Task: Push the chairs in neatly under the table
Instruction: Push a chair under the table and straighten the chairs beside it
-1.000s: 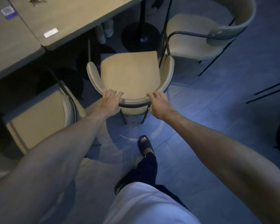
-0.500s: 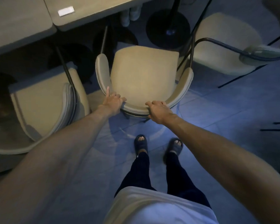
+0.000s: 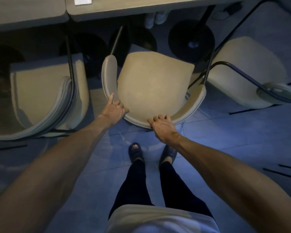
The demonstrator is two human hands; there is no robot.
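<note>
Scanning from the left, we see the left chair [image 3: 45, 98] with its seat partly beneath the tabletop [image 3: 29, 15], though its curved back sits well out on the floor; we judge it roughly placed. The middle chair [image 3: 151, 88] is the one in hand: its seat front comes close to the tabletop edge but is not yet under it, and it sits slightly skewed, the left arm nearer the tabletop than the right. The right chair [image 3: 245, 71] stands angled and well clear of the tabletop, so it looks untouched. By our reckoning one chair is near done, one is midway, and one remains.

Our left hand [image 3: 113, 110] curls over the backrest rim at its left curve, the index finger laid straight along the rim and the others wrapped round it. Our right hand [image 3: 161, 126] rests on the rear of the rim with fingers loosely spread and hooked over the edge, pressing more than gripping. Both hands touch the chair only.
</note>
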